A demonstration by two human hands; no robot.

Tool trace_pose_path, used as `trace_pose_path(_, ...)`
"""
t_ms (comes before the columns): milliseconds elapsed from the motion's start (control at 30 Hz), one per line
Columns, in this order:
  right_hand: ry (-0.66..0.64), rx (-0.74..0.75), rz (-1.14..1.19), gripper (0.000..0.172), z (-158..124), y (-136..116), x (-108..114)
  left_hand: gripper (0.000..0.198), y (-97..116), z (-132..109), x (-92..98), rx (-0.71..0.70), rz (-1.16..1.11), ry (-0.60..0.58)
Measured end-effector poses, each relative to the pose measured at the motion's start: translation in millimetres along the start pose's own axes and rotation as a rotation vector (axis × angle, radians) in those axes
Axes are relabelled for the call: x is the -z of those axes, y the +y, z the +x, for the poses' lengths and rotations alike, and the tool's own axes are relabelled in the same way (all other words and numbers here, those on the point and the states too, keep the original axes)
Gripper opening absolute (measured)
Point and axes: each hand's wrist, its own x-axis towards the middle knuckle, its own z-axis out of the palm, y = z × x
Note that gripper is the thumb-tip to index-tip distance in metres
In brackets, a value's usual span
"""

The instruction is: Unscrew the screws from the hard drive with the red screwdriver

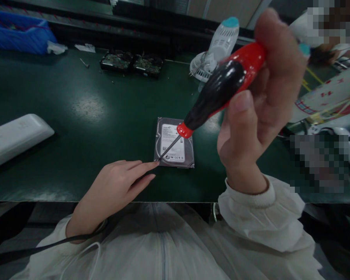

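A hard drive [176, 153] with a white label lies flat on the dark green table [90, 116], close to the near edge. My right hand [259, 112] is closed round the red and black handle of a screwdriver [218, 91]. Its thin shaft slants down to the drive's near left corner. My left hand [119, 186] rests on the table beside that corner, fingers stretched out, the fingertips touching the drive's edge right by the screwdriver tip.
Two more hard drives [131, 63] lie circuit side up at the back of the table. A small white fan [212, 54] stands behind the drive. A white flat device [14, 138] lies at left, a blue bag [14, 33] at far left. Another person sits at right.
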Motion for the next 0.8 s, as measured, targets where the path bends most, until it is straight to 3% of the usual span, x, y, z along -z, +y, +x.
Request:
trace_pose_path(67,-0.049,0.042,0.073,0.051,0.1,0.1,-1.2,0.035,0.1,0.1,0.3,0.001,-0.002,0.001)
trace_pose_path(267,0.074,-0.050,-0.096,0.042,-0.8,-7.4,-0.2,0.036,-0.2,-0.7,0.5,0.005,-0.004,0.006)
trace_pose_path(433,-0.106,0.103,0.056,0.056,0.9,2.2,2.1,0.035,-0.1,-0.8,0.7,0.003,-0.011,0.010)
trace_pose_path(633,0.053,-0.059,-0.136,0.038,-0.2,-10.7,2.3,0.035,-0.2,-0.1,1.0,0.007,-0.009,0.002)
trace_pose_path(800,-0.078,-0.020,0.070,0.052,0.8,-7.1,1.5,0.035,-0.4,-0.7,0.7,0.009,-0.003,-0.008)
